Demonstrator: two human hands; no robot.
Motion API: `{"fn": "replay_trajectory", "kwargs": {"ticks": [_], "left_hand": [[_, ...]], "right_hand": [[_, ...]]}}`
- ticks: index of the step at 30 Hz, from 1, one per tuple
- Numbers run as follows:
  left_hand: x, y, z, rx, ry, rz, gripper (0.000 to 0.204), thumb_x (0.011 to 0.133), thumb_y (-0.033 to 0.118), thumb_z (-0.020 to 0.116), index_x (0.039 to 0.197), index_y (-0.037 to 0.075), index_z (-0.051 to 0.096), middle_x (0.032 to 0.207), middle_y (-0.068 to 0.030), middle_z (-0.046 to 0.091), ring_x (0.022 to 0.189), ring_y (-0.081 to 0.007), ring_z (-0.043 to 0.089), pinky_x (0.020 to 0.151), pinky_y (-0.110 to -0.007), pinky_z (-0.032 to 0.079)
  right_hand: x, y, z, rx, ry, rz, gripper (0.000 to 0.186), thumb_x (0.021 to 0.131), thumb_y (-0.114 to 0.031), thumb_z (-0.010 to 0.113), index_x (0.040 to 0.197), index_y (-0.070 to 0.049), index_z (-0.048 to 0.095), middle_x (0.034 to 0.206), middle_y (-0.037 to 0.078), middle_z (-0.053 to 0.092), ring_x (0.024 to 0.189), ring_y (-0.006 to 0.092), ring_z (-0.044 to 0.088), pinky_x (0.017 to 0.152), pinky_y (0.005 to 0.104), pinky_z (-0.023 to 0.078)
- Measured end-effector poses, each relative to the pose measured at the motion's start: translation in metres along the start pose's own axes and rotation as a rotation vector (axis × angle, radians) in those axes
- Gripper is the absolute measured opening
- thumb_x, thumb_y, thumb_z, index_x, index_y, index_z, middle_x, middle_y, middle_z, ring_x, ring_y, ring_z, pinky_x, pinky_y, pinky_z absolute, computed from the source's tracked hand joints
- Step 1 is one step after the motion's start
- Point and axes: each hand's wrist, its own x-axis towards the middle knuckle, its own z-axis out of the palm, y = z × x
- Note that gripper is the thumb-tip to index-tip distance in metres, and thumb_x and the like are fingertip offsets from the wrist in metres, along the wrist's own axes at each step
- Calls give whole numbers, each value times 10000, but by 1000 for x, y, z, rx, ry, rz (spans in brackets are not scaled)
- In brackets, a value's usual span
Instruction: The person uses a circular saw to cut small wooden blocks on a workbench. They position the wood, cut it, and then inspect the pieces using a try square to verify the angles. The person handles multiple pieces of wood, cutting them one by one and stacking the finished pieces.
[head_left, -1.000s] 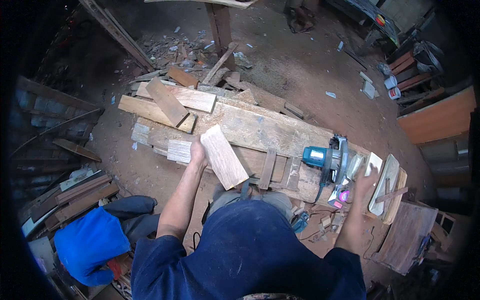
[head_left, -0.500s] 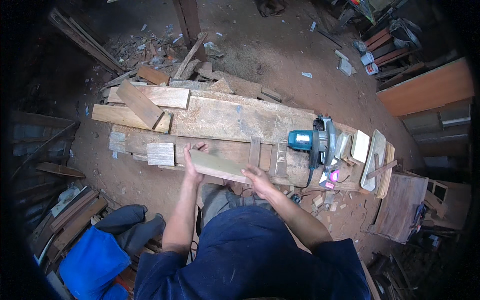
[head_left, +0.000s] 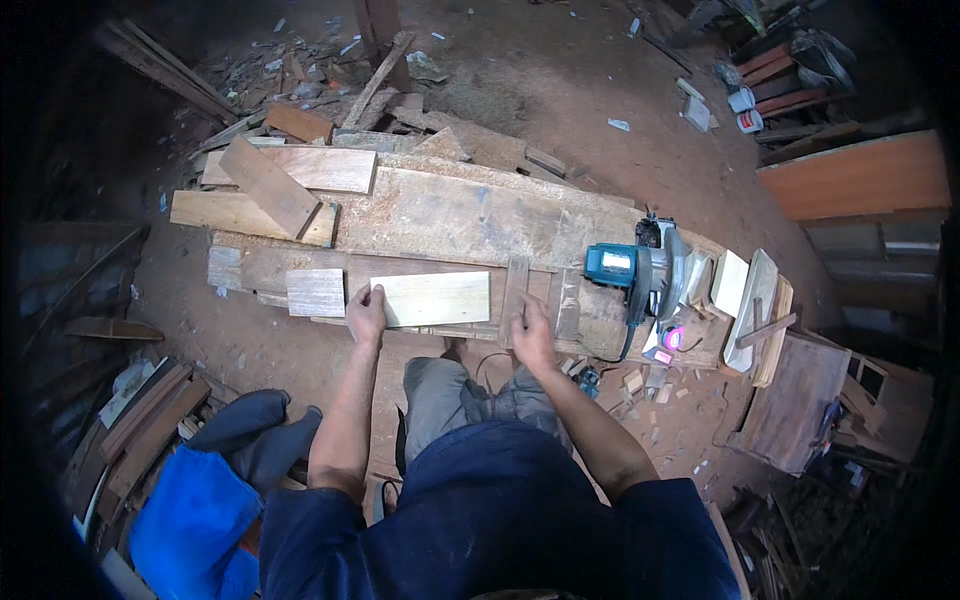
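A pale, rectangular board (head_left: 432,299) lies flat on the near side of the low workbench (head_left: 470,225). At its left end, my left hand (head_left: 366,315) grips the edge, thumb on top. Beyond the board's right end, my right hand (head_left: 535,335) has its fingers curled at the edge of a narrow wooden strip (head_left: 515,285) lying across the bench. Its palm side is hidden. Just left of my left hand sits a short, squarish wood block (head_left: 315,292).
A teal circular saw (head_left: 630,268) stands on the bench's right part, beside a pink tape measure (head_left: 670,338) and several cut pieces (head_left: 730,283). Boards (head_left: 270,185) lie crossed at the far left. A person in blue (head_left: 195,520) is at lower left. Offcuts (head_left: 635,382) litter the ground.
The pale board has come down from both hands onto the bench, its wide face up. My right hand has let go of it and moved right to the narrow strip.
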Motion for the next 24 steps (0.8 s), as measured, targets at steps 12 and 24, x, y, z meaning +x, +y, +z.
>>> {"fn": "replay_trajectory", "kwargs": {"ticks": [12, 24], "left_hand": [[-70, 32, 158, -301, -340, 33, 288, 974, 224, 705, 1161, 11, 754, 861, -58, 758, 776, -71, 641, 711, -266, 526], [-99, 50, 178, -165, -203, 86, 250, 997, 214, 666, 1161, 42, 742, 764, -80, 706, 656, -121, 602, 639, -297, 502]], "right_hand": [[27, 138, -34, 387, 258, 385, 407, 1010, -244, 645, 1310, 32, 634, 1135, 124, 717, 983, 160, 640, 860, 301, 513], [17, 152, -45, 740, 255, 482, 526, 1044, -199, 628, 1491, 35, 476, 1346, 142, 636, 1183, 205, 606, 1038, 331, 470]]}}
